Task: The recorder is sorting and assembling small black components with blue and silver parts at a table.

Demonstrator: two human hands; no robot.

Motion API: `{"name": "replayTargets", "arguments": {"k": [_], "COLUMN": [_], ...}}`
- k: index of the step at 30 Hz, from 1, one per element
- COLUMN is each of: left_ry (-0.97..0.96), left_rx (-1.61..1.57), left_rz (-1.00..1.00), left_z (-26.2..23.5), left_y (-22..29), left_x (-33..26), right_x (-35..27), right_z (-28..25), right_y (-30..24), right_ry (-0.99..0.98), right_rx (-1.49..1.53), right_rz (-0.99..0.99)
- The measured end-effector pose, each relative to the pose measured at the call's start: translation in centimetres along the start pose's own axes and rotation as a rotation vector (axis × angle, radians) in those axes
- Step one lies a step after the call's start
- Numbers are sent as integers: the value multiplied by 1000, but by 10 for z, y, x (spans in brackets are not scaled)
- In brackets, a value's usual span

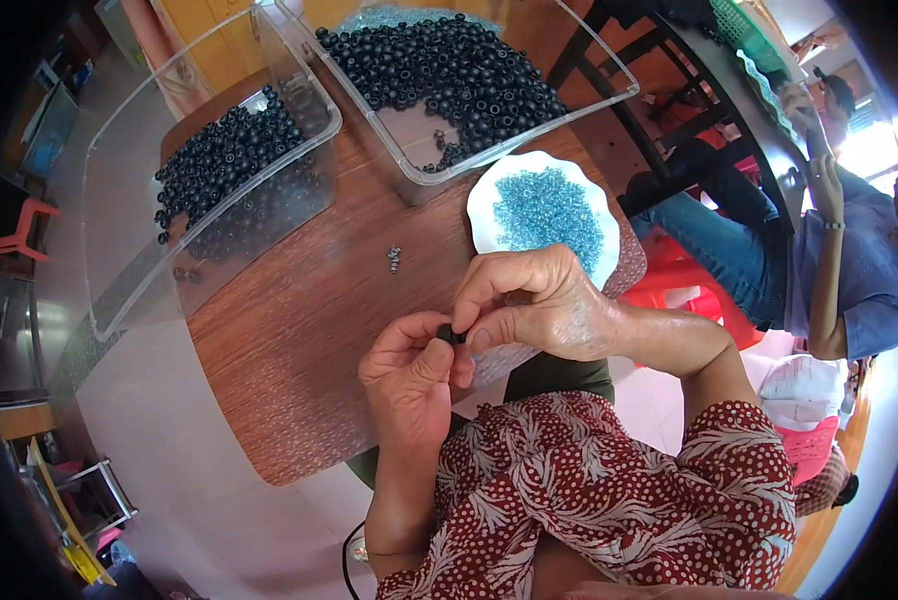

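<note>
In front of my body, my left hand (414, 375) pinches a small black bead (451, 334) between thumb and fingers. My right hand (539, 305) comes in from the other side, its forefinger bent down against the bead and its thumb close by. Whatever the right fingertips hold is too small or hidden to make out. Beyond the hands, a little cluster of shiny grey pieces (394, 259) lies on the brown wooden table (289, 350). A white scalloped plate (484, 215) of tiny pale-blue clear beads (549, 210) sits just past my right hand.
Two clear plastic bins stand at the far side: the left bin (119, 250) and the right bin (424, 178), both holding many black ring-shaped beads (231, 155). At the right, another person (849, 250) sits by a dark table (739, 110) with a green basket (744, 35).
</note>
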State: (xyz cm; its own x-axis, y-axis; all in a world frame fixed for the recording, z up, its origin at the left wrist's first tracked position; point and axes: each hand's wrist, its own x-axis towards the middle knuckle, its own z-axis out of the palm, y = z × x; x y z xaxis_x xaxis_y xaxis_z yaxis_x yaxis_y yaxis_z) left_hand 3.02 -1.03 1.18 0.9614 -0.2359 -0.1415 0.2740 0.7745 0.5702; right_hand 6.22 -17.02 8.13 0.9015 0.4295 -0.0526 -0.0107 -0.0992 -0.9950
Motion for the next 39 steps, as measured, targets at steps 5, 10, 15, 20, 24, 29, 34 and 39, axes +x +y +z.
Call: {"name": "replayTargets", "arguments": {"k": [5, 10, 15, 20, 24, 29, 34, 39], "left_ry": [15, 26, 26, 68, 65, 43, 13, 19], "left_rx": [75, 107, 106, 116, 110, 72, 62, 14], "left_rz": [12, 25, -4, 1, -3, -79, -116, -124], "left_z": [-2, -6, -5, 3, 1, 5, 0, -4], "left_y": [-2, -4, -5, -6, -10, -7, -12, -20], "left_x": [-1, -1, -2, -6, -9, -11, -9, -15], "right_x": [2, 2, 2, 3, 4, 1, 2, -3], "right_z": [-2, -5, -9, -12, -15, -16, -18, -13], "right_y": [0, 0, 1, 3, 7, 7, 14, 22], "right_ry": [-7, -28, -51, -80, -174, -188, -244, -244], "right_rx": [56, 76, 83, 58, -24, 28, 91, 9], "right_rz": [85, 179, 218, 211, 229, 241, 282, 214]}}
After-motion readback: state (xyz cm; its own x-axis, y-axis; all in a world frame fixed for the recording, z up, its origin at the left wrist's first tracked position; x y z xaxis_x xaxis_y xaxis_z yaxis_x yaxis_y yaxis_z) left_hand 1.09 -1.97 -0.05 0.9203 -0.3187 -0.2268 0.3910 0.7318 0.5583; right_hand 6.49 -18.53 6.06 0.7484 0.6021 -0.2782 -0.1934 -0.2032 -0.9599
